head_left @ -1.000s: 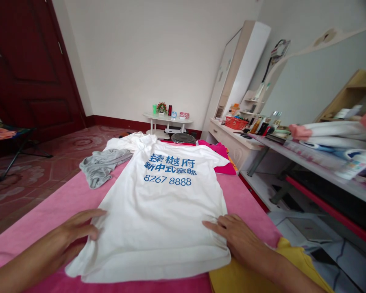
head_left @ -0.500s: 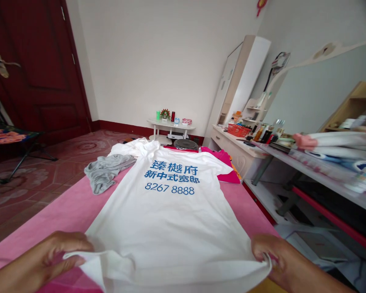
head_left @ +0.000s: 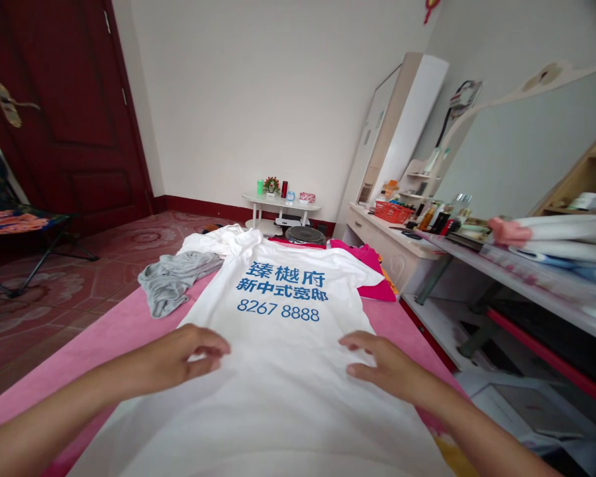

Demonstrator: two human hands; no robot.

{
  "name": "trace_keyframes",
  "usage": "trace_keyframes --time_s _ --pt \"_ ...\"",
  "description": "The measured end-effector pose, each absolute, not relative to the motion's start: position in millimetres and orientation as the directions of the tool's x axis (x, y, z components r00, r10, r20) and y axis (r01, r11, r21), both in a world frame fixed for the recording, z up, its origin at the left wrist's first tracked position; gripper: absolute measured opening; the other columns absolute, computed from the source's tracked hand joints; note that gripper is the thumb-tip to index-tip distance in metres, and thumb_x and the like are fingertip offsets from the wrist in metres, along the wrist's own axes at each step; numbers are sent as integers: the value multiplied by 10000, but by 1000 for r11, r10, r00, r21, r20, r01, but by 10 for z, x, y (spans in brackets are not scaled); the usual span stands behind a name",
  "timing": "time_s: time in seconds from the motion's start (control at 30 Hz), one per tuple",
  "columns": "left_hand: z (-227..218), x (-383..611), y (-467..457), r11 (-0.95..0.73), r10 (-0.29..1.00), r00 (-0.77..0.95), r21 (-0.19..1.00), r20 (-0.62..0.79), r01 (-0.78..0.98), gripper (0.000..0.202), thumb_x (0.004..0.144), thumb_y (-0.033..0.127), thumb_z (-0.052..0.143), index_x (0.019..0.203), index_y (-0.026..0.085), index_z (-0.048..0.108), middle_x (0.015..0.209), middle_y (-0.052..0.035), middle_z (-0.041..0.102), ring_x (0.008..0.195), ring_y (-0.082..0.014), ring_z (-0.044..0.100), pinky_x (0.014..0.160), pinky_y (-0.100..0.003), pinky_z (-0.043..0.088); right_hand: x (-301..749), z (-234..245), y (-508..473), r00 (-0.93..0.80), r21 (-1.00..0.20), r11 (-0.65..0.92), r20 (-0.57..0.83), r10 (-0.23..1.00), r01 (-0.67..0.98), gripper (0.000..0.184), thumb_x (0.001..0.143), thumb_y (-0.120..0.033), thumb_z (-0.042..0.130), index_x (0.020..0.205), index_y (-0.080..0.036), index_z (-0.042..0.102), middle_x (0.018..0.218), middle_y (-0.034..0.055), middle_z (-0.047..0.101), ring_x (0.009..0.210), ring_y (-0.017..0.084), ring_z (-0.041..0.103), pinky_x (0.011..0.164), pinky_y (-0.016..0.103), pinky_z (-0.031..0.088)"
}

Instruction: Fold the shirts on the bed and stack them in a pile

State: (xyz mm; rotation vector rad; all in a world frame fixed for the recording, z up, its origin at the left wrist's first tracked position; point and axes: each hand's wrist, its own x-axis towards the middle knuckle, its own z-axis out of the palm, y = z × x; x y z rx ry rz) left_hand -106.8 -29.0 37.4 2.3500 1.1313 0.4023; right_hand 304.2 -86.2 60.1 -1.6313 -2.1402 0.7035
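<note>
Presently | white shirt [head_left: 278, 377] is lying spread on pink sheet [head_left: 124, 334], blue print [head_left: 284, 291] facing up | left hand [head_left: 183, 358] and right hand [head_left: 385, 368] are reaching over it, nearside of the print, grip released, fingers curling loosely | shirt is running beneath and between them; fingertip contact, cannot tell | grey garment [head_left: 173, 278] is lying to shirt's left

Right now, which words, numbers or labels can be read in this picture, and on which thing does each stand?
"臻樾府": top blue line on the white T-shirt.
"新中式宽邸": middle blue line, white T-shirt.
"8267 8888": bottom blue line, white T-shirt.
Any labels on the bottles at right are too small or blurred to read.
</note>
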Motion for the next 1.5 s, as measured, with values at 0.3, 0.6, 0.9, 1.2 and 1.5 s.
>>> trace_keyframes --time_s 0.3,0.6,0.9,1.2,1.5 --pt "-216 -360 293 -618 786 606 216 124 756 615 887 615 337 1440 353 273 1543 -21 179 1413 -296 122 1124 -524 97 2459 -101 -115 -306 -300 300 27 952 906 693 886 -608 343 1471 -264 203 1548 41 127 1421 257 73 1132 499 109" --pt "-290 -498 227 -610 793 586 194 169 768 580 909 592 301 1442 369 255 1547 3 152 1417 -268 121 1128 -498 101 3386 -262 -130 247 -54 -241 225 943 969 652 899 -471 341 1410 -66 336 1507 193 213 1405 337 105 1093 591 104" --pt "-251 -492 212 -580 814 558 197 159 790 568 894 612 313 1426 422 258 1540 21 172 1410 -284 148 1114 -552 84 1925 -5 394 -433 -306 443 104 895 843 616 879 -573 396 1433 -316 311 1522 -35 220 1401 278 178 1137 458 168" --pt "-217 -482 214 -526 850 508 191 139 829 599 872 659 297 1425 434 253 1548 10 122 1417 -307 79 1090 -606 39 2658 -152 1121 151 -133 -140 81 985 981 610 952 -435 286 1430 -58 295 1520 187 169 1403 332 114 1106 544 103" --pt "-395 -569 263 -420 893 388 113 230 900 716 871 659 292 1469 271 217 1553 -66 82 1418 -303 65 1129 -489 99 2110 -223 272 -444 -163 450 73 893 878 562 930 -583 223 1452 -377 203 1551 -37 103 1424 208 69 1130 478 119"
